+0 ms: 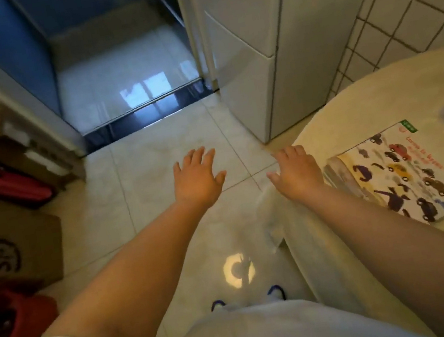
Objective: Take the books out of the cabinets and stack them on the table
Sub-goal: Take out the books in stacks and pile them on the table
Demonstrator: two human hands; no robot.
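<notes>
Right now your left hand point(198, 178) is stretched out ahead of you above the tiled floor point(154, 156), palm down, fingers straight and slightly fanned, holding nothing. Your right hand point(296, 172) reaches forward beside it, just past the near edge of the round table point(379, 95), its fingers loosely extended with the thumb pointing toward your left hand; it too holds nothing. On the table, just to the right of your right wrist, a small stack of books point(398, 177) lies flat. The top book's long axis runs diagonally, from the table edge near you up and away to the right, with its spine side toward your right forearm. Its white cover is printed with rows of small cars and other vehicles; there is a green label at its far corner and a line of red writing along its right side, but both are too blurred for you to read. Thinner books show under it at its left edge. At your far left a brown cardboard box point(14, 250) sits on the floor with large black lettering that looks like "SF". A white cabinet point(255, 59) stands ahead, beyond the table.
</notes>
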